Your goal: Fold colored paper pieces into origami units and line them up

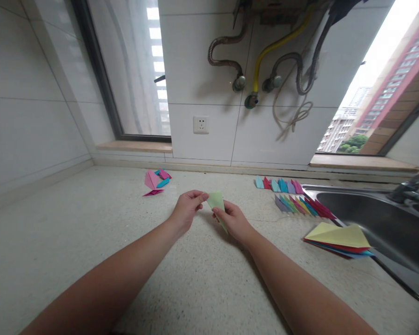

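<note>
A light green piece of folded paper (216, 201) is held up between my two hands, a little above the speckled countertop (195, 288). My left hand (187, 209) pinches its upper left corner between thumb and fingers. Lower down on the right side, my right hand (234, 222) grips the same paper, the thumb lying across its front. The paper tapers to a point below my right thumb. Some of the fingers behind it are hidden.
Folded pink and blue paper pieces (151, 179) lie at the back left. To the right are two rows of small colourful folded papers (282, 185), then a stack of coloured sheets (337, 235) with yellow on top, by a steel sink (398, 232). Behind rises a tiled wall (206, 60).
</note>
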### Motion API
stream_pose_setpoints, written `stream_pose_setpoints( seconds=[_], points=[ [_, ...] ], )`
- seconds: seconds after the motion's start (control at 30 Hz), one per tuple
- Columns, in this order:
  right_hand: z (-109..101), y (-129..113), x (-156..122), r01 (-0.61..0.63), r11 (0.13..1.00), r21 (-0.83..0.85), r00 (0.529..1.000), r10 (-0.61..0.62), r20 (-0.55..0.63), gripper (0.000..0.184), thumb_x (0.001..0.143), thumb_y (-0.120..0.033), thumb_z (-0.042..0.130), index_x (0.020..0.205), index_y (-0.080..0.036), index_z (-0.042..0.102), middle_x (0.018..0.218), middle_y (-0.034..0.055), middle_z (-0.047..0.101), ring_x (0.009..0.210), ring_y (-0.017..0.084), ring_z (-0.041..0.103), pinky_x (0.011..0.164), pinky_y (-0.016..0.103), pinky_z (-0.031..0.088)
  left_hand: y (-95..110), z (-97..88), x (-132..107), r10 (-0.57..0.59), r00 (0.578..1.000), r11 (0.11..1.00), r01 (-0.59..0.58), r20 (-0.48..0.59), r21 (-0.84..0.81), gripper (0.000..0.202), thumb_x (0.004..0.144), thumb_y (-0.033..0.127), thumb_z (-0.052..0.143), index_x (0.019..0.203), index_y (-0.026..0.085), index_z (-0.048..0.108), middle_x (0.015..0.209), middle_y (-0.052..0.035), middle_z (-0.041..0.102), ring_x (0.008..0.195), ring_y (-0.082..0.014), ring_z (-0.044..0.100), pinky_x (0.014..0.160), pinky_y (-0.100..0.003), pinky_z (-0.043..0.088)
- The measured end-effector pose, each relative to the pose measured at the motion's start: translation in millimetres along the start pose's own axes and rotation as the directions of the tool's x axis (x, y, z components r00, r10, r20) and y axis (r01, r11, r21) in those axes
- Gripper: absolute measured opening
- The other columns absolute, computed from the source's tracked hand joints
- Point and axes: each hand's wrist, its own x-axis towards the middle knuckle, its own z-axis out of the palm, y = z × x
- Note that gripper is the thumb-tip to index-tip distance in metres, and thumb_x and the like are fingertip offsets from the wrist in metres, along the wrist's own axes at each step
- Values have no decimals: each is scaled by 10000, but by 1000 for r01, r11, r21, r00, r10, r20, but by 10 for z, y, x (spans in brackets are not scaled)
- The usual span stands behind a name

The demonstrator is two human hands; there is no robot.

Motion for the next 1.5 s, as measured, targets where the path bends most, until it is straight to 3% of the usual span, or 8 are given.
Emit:
stream_pose_setpoints(
  seconds=[0.4,0.6,0.73,0.97,1.2,1.5],
  points=[
    [26,-95,-5,-80,993,91,995,74,60,356,870,-500,565,915,-152,626,722,17,591,603,122,483,567,251,379,49,47,-42,94,995,995,-96,44,37,283,706,366,796,673,173,591,662,30,563,588,-76,451,575,-222,333],
    [28,-58,-23,-73,992,104,997,70,32,348,866,-491,571,899,-151,636,751,26,609,617,121,487,579,250,385,42,18,-31,101,992,985,-111,79,133,270,693,382,803,787,170,664,740,5,607,636,-96,501,598,-236,377],
    [25,-38,-28,-77,994,78,996,74,42,346,870,-488,566,908,-153,640,744,16,616,611,119,490,592,251,386,41,-29,-1,47,991,969,-76,127,234,290,704,399,790,679,151,642,687,-3,601,613,-101,495,603,-245,372],
    [27,-78,-21,-78,994,80,995,73,61,340,871,-477,567,908,-147,639,738,20,617,610,121,498,571,246,376,28,-18,-5,121,987,962,-143,104,234,304,724,396,775,654,164,592,620,23,574,580,-95,490,592,-234,348],
    [4,-72,-22,-31,999,-33,999,31,15,305,884,-421,552,911,-142,671,749,28,636,665,135,519,625,256,399,54,4,-43,-8,978,946,-61,210,319,231,692,350,794,778,148,725,757,-52,689,692,-149,587,692,-290,432],
    [-16,-74,-8,-67,997,-45,997,68,42,286,864,-397,571,862,-131,676,747,36,641,646,129,516,621,260,397,26,-13,-41,100,982,940,-146,160,309,194,718,334,773,760,155,709,732,-29,682,690,-141,583,688,-268,424]
  ],
)
